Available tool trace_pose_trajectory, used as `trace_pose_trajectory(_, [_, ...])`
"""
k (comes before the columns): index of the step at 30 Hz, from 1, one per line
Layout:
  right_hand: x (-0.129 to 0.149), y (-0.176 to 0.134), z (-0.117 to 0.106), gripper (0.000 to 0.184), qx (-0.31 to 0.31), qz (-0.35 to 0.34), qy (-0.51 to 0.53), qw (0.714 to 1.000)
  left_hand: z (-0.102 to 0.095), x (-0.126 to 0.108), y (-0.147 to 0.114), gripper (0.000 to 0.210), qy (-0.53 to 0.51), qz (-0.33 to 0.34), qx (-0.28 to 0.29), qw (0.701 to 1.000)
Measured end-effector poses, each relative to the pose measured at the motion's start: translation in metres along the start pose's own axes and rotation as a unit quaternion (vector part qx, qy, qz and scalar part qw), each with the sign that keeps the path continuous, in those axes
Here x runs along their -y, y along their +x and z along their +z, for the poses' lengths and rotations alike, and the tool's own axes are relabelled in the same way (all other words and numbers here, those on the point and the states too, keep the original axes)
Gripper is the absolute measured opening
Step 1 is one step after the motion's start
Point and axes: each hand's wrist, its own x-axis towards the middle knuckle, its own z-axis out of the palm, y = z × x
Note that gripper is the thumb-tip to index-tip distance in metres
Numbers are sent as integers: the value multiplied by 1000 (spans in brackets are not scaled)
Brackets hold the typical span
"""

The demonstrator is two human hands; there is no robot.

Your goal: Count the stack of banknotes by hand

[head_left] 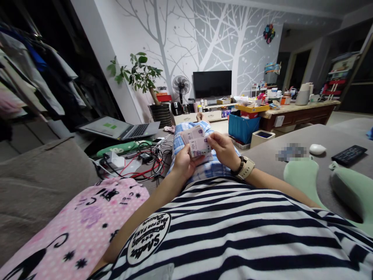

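Note:
A stack of banknotes (196, 144), pale with purple print and the figure 5 showing, is held above my lap. My left hand (184, 162) grips its lower left side, thumb on top. With thumb and fingers pinched together, my right hand (223, 148) has hold of the upper right edge of a banknote. A watch with a pale strap (247, 168) and a dark bead bracelet (240, 165) circle my right wrist. Under the notes lie blue plaid trousers (182, 134) on my outstretched legs.
On my left are an open laptop (122, 128), tangled cables (151, 159) and a pink blanket (87, 217). To my right, a white mouse (317, 149), a remote control (349, 154) and a green cushion-like thing (303, 177) lie on the grey sofa (274, 157). Ahead stands a cluttered table (303, 111).

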Motion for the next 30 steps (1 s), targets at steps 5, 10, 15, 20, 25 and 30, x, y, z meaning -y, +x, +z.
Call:
trace_pose_trajectory(5, [5, -1, -1, 87, 16, 14, 26, 999, 4, 5, 1, 44, -47, 4, 24, 999])
trace_pose_trajectory(10, [-3, 5, -4, 79, -60, 78, -21, 995, 4, 11, 5, 58, -81, -4, 49, 996])
trace_pose_trajectory(15, [-17, 10, -5, 69, -48, 106, -39, 992, -1, 12, 7, 68, -44, 0, 61, 997])
trace_pose_trajectory(20, [-15, 9, -6, 69, -24, 90, -43, 995, 3, 11, 6, 53, -72, -10, 69, 995])
trace_pose_trajectory(25, [-6, 6, -4, 71, -10, 64, -15, 998, 9, 9, 2, 51, -82, -19, 66, 994])
trace_pose_trajectory(30, [2, 5, -2, 68, -4, 54, 9, 999, 8, 8, 3, 54, -77, -15, 70, 995])
